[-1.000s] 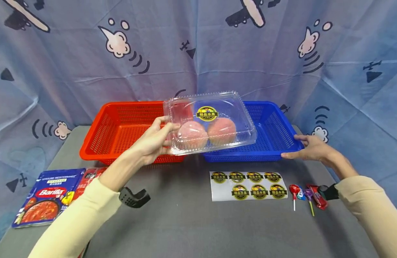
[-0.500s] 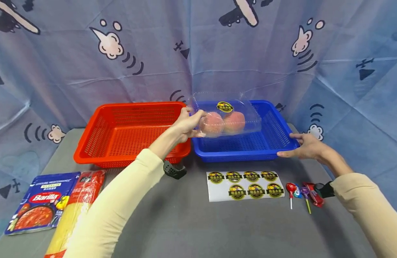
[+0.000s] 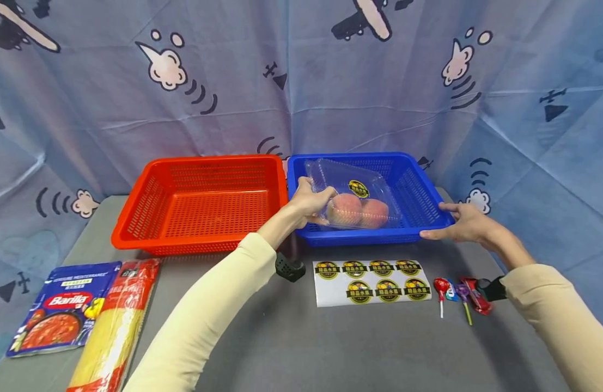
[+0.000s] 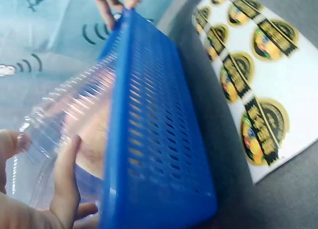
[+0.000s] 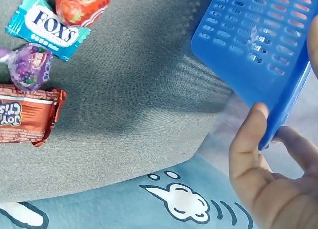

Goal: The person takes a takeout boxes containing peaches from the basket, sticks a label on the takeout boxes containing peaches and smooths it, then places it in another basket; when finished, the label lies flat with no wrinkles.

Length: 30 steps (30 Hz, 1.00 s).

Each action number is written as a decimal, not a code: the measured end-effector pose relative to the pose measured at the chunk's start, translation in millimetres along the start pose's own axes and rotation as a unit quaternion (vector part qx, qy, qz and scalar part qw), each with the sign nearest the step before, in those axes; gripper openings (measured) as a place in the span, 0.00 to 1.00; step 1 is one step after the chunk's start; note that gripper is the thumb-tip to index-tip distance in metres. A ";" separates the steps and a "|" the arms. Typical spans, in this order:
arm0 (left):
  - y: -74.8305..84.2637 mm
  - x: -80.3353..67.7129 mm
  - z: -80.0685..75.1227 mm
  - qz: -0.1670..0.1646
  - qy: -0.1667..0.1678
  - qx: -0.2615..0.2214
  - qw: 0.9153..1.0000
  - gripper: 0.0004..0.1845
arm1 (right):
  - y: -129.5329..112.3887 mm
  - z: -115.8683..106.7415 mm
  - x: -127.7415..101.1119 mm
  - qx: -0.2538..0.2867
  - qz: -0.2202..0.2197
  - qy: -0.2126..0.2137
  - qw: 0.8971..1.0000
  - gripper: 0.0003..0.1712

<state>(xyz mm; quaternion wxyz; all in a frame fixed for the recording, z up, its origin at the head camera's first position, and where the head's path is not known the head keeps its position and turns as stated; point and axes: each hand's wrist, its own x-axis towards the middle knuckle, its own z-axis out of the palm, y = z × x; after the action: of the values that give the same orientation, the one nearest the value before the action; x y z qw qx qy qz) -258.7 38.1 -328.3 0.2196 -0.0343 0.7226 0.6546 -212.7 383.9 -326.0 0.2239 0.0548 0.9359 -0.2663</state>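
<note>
My left hand [image 3: 307,206] grips the left end of a clear plastic fruit box [image 3: 330,177] with two peaches [image 3: 345,209] inside and a round black-and-gold label on its lid. The box lies tilted within the blue basket [image 3: 414,190], its near side close to the front rim. In the left wrist view the thumb [image 4: 67,174] presses on the clear plastic. My right hand [image 3: 465,222] pinches the right front corner of the blue basket, thumb outside and fingers over the rim, as the right wrist view shows.
A red basket [image 3: 203,218] stands directly left of the blue one. In front lie a sheet of round stickers [image 3: 372,283], lollipops [image 3: 441,286] and small wrapped sweets. At left are a Barilla pouch [image 3: 61,310] and a pack of spaghetti [image 3: 110,332]. A printed curtain [image 3: 232,65] hangs behind.
My left hand has carried the fruit box rightward and down, from above both baskets into the blue basket. The right hand has kept its hold on the blue basket's corner.
</note>
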 end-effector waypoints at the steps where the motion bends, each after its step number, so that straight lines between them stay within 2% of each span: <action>1: -2.1 0.8 0.5 -0.001 0.001 0.002 1.000 0.43 | -0.1 0.3 0.0 0.000 -0.001 -0.001 1.000 0.72; 3: -4.0 1.3 0.5 0.000 0.002 0.016 1.000 0.44 | -0.6 0.7 0.0 0.001 -0.001 -0.001 1.000 0.72; 5: -4.2 0.9 0.0 0.018 0.014 0.066 0.998 0.45 | -0.8 0.6 0.1 0.003 -0.001 -0.001 1.000 0.72; 7: -3.1 -0.3 -0.7 0.034 0.029 0.130 0.991 0.47 | -0.7 0.6 0.6 0.004 0.000 -0.001 1.000 0.72; 10: -2.2 -2.0 -2.1 0.047 0.043 0.192 0.979 0.48 | -0.2 0.9 1.4 0.004 0.006 -0.001 1.000 0.73; 11: -2.3 -2.1 -2.6 0.046 0.041 0.201 0.978 0.49 | 0.0 1.1 1.6 0.004 0.007 -0.001 1.000 0.73; 14: -2.9 -2.9 -3.9 0.032 0.021 0.191 0.981 0.51 | 0.7 1.4 2.3 0.004 0.011 -0.002 1.000 0.72; 16: -3.1 -3.7 -4.5 0.029 0.014 0.203 0.979 0.52 | 0.7 1.4 2.3 0.005 0.012 -0.003 1.000 0.72; 19: -3.6 -5.7 -4.8 0.044 0.013 0.246 0.968 0.48 | 0.5 1.2 1.8 0.004 0.012 -0.005 1.000 0.72; 23: -5.1 -7.6 -3.1 0.079 0.022 0.315 0.946 0.34 | 0.2 1.1 0.7 0.005 0.012 -0.007 1.000 0.72; 25: -5.8 -8.0 -1.8 0.086 0.021 0.334 0.938 0.29 | 0.0 1.3 0.3 0.006 0.010 -0.006 1.000 0.72; 27: -6.1 -8.2 -0.7 0.087 0.020 0.354 0.931 0.30 | -0.1 1.5 -0.1 0.006 0.007 -0.006 1.000 0.71; 30: -6.2 -7.5 1.3 0.081 0.014 0.373 0.924 0.38 | 0.2 1.6 -0.4 0.006 0.004 -0.006 1.000 0.71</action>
<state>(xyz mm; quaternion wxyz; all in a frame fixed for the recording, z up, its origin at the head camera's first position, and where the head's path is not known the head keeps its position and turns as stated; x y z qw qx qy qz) -249.5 36.7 -331.4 0.1524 0.0999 0.9179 0.3525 -211.7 383.2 -327.1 0.2302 0.0581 0.9326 -0.2717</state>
